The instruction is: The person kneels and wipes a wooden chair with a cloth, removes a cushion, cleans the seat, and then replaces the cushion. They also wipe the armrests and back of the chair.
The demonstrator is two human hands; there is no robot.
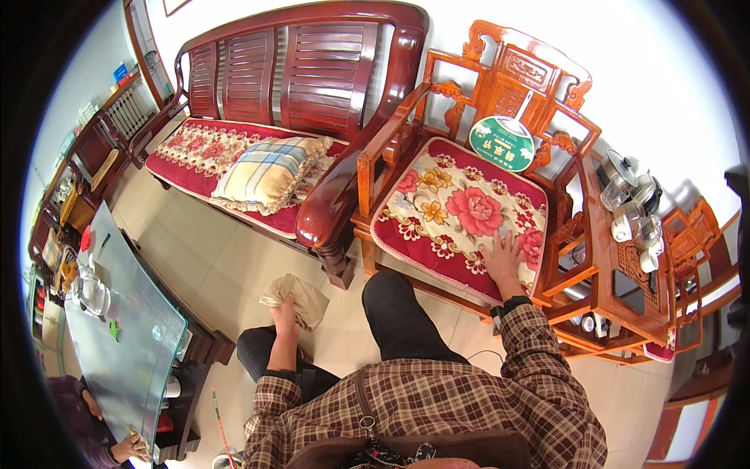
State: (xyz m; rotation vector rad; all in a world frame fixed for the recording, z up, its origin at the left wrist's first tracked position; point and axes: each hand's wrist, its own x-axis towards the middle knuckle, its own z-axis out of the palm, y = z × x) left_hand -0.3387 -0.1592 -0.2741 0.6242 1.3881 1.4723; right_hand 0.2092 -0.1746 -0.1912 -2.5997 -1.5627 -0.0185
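Note:
My left hand [285,316] grips a beige cloth [306,299], which hangs bunched over the tiled floor beside my knee. My right hand [504,258] rests with fingers spread on a floral seat cushion [451,199], near its front right corner. The cushion has a red border and large printed flowers. It lies on a carved wooden armchair [375,170]. Against the chair's backrest leans a green round hand fan [501,143] with a white handle, bearing writing.
To the right, a wooden tea table [609,293] carries cups, a glass pot and a dark phone [629,291]. A dark wooden sofa [328,76] holds a plaid pillow [269,173]. At left, another person's hand [130,448] holds a cloth at a glass-topped table [129,311].

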